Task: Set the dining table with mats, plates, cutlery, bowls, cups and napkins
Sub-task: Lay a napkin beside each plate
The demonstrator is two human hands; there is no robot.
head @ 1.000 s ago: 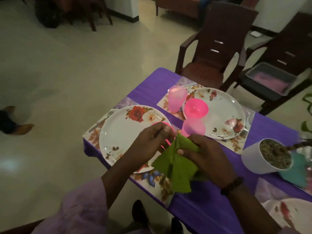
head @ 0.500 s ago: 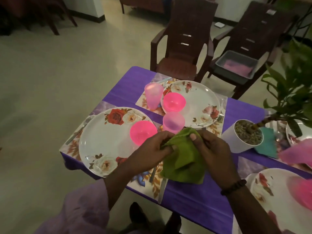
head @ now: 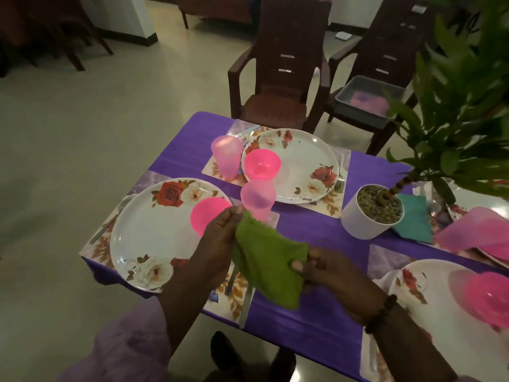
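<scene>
Napkin (head: 268, 261): green cloth, held up over the near edge of the tabletop, just right of the near plate and partly covering the cutlery beside that plate.
Tabletop (head: 316, 232): purple cover, the biggest thing in view; it carries every setting named below.
Plant pot (head: 370, 212): white, filled with pebbles, well to the right of the near plate, leafy stem rising toward the upper right.
Near plate (head: 154, 230): white with red and cream roses, on a floral mat (head: 234, 296) at the left corner of the tabletop.
Far plate (head: 303, 164): same pattern, beyond the near plate on a mat of its own.
Left hand (head: 217, 249): over the right rim of the near plate; its fingers (head: 234, 212) pinch the top corner of the napkin.
Right hand (head: 327, 277): right of the near plate, beaded bracelet on the wrist; thumb and fingers closed on the napkin's right edge.
Near bowl (head: 208, 213): bright pink, on the right side of the near plate, partly behind the left hand.
Far bowl (head: 261, 164): pink, on the left side of the far plate.
Near cup (head: 257, 198): pale pink, translucent, just beyond the near plate's right rim.
Far cup (head: 227, 155): pale pink, left of the far plate.
Teal napkin (head: 413, 216): far right of the near plate, just beside the plant pot.
</scene>
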